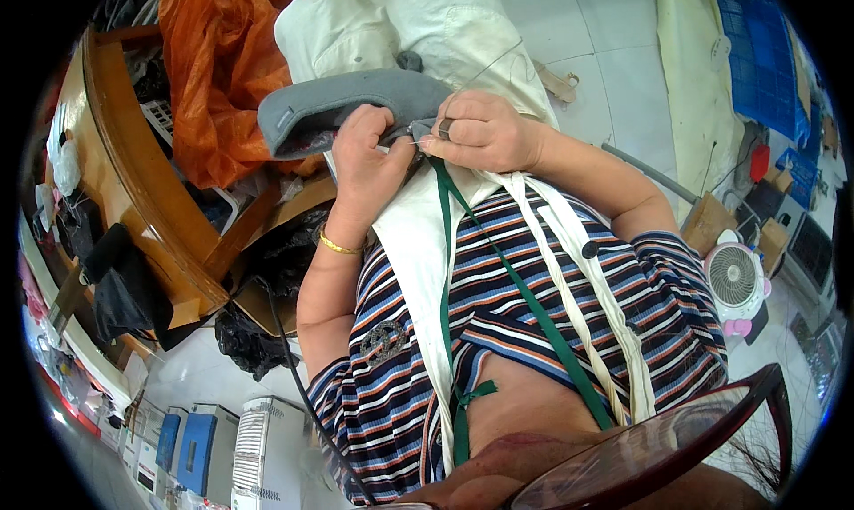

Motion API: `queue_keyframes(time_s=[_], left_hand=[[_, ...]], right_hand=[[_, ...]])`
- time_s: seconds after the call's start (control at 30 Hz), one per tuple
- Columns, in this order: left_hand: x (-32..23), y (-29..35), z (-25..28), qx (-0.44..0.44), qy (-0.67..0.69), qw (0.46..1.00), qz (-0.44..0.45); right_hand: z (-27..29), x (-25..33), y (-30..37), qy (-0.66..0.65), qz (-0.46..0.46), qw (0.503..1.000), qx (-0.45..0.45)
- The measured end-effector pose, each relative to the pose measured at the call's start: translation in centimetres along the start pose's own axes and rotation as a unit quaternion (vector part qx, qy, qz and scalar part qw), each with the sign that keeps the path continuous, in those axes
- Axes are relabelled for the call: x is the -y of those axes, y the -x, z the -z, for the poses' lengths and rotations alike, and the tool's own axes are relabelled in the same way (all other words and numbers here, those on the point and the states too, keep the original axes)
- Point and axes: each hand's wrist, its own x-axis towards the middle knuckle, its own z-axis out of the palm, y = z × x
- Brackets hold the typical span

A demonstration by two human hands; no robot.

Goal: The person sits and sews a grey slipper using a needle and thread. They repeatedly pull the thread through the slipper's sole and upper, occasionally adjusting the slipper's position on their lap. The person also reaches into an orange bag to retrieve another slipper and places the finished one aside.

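A grey padded fabric piece (356,90), curved with an open hollow side, lies across my lap. My left hand (363,150) is closed on its near edge, thumb and fingers pinching the cloth. Close beside it, my right hand (485,132) is closed, its fingertips pinching at a thin, bright sewing needle (416,143) by the same edge. A dark metal thimble ring (444,128) sits on a right finger. From the right hand a fine thread (491,68) loops up and away over the white cloth. The exact stitching point is partly hidden by my fingers.
White cloth (427,25) covers my legs. Green ribbon (525,289) and white straps hang down my front. At left are a curved wooden table (147,176) and orange sheeting (213,83). A small white fan (735,274) stands at right, near cardboard boxes (709,221).
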Motion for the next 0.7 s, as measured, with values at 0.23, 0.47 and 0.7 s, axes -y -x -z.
queue_keyframes(time_s=[0.23, 0.47, 0.7], left_hand=[[1.6, 0.4, -0.1, -0.005, 0.05, 0.999, 0.016], [1.7, 0.8, -0.5, -0.045, 0.067, 0.996, -0.026], [2.1, 1.0, -0.9, -0.064, 0.083, 0.994, -0.015]], right_hand=[[0.3, 0.0, -1.1, 0.074, -0.12, 0.99, 0.009], [0.2, 0.6, -1.5, 0.025, 0.021, 0.999, 0.016], [-0.5, 0.5, -1.3, 0.021, 0.029, 0.999, 0.0]])
